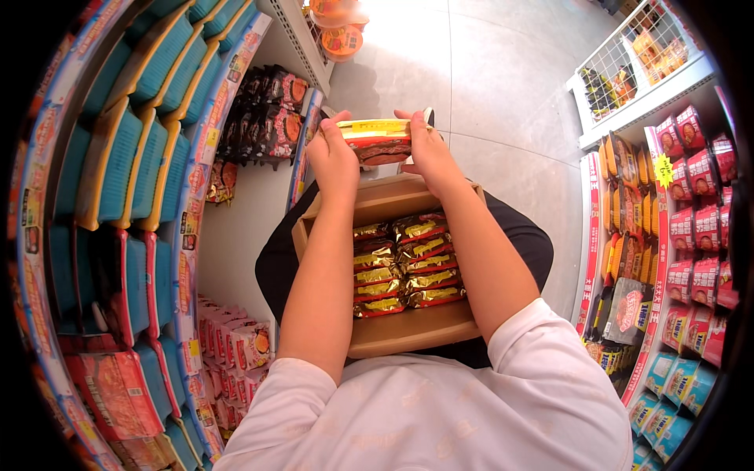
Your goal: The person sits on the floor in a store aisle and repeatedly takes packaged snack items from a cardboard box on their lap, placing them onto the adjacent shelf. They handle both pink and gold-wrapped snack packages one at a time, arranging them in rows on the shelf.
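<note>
Out in front of me, my left hand [334, 161] and my right hand [429, 161] grip the two ends of a red and yellow packet [380, 149]. Its yellow edge faces up; I cannot tell whether it is one packet or several pressed together. Below my forearms, an open cardboard box [416, 334] rests on my lap. Inside stand gold and red foil packets [377, 280], lined up in two columns.
Teal trays with yellow rims [135, 169] crowd the left shelf. Dark packets [267, 118] hang beyond it, with pink packets [236, 345] lower down. Red and pink packets [695, 228] fill the right shelf. A white wire basket [628, 59] holds more goods. Grey floor [503, 94] lies ahead.
</note>
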`<action>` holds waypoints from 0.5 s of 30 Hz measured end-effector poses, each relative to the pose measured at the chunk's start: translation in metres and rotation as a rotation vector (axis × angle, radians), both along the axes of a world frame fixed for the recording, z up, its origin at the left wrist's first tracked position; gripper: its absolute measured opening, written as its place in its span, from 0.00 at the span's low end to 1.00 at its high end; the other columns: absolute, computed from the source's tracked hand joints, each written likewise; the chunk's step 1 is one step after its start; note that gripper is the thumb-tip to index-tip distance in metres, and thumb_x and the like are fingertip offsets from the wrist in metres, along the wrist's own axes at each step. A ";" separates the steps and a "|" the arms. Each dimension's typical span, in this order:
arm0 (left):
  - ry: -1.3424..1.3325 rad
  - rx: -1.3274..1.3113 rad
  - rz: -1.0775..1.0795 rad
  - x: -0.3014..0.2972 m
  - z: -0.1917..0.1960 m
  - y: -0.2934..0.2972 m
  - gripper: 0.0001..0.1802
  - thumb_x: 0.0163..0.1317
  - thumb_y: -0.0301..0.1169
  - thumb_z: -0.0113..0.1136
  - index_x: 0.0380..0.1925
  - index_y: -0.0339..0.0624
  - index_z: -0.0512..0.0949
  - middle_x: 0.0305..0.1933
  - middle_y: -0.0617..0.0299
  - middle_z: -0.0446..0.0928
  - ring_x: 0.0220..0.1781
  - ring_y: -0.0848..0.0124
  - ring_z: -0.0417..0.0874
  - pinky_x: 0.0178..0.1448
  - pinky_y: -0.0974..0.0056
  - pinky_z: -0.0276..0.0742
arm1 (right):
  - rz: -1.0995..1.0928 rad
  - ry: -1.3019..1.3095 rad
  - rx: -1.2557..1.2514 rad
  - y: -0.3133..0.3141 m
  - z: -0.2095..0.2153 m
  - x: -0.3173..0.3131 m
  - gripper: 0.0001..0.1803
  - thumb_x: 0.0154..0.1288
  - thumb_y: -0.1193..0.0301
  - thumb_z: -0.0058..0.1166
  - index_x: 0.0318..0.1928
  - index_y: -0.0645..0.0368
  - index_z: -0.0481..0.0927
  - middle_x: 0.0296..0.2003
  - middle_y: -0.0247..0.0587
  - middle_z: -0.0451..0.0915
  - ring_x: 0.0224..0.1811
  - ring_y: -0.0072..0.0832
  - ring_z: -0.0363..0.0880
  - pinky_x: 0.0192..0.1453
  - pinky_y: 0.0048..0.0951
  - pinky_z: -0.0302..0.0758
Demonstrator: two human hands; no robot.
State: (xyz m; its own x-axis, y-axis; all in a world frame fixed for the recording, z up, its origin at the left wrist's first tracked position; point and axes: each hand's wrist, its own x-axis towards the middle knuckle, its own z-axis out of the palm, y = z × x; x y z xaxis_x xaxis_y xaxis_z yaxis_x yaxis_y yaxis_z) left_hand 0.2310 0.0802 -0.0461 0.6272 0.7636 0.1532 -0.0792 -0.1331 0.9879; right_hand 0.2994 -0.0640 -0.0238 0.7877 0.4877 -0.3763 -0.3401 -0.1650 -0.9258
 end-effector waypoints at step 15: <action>-0.255 -1.030 0.010 -0.002 -0.001 0.011 0.26 0.84 0.41 0.36 0.66 0.30 0.69 0.66 0.41 0.75 0.65 0.51 0.81 0.70 0.36 0.76 | -0.244 -0.046 0.057 0.002 -0.008 0.004 0.38 0.66 0.64 0.73 0.72 0.58 0.69 0.59 0.43 0.81 0.60 0.33 0.81 0.60 0.48 0.79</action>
State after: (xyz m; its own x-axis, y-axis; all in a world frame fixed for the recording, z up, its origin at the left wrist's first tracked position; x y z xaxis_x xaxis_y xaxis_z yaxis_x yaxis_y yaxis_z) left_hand 0.2294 0.0916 -0.0469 0.6607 0.6047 -0.4448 -0.3032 0.7570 0.5787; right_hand 0.3033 -0.0620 -0.0318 0.9004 0.3005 -0.3145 -0.3206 -0.0300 -0.9467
